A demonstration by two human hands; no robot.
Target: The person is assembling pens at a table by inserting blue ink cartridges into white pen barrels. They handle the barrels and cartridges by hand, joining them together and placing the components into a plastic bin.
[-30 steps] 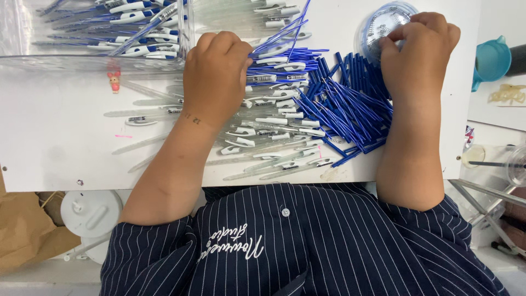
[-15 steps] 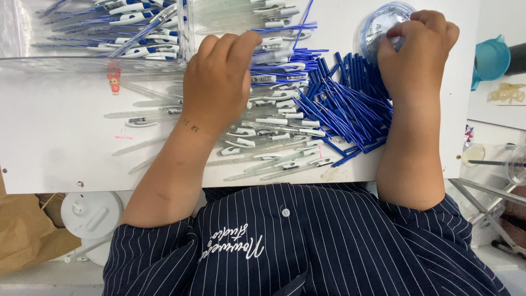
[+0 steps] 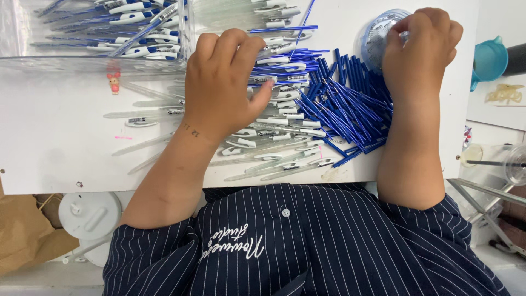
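Blue refills (image 3: 350, 104) and clear pen barrels (image 3: 274, 137) lie loose mid-frame; assembled pens (image 3: 137, 33) fill the upper-left tray (much remains). The left hand (image 3: 222, 82) spreads over barrels, gripping nothing visible; the right hand (image 3: 419, 46) pinches into a round tub (image 3: 378, 38), contents hidden.

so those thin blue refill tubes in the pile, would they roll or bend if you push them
The blue refill tubes look thin, round and smooth, so they would probably roll or scatter when pushed. They lie crisscrossed in a loose heap, so nudging one likely shifts its neighbours. Being so slender, they probably flex a little and weigh very little.
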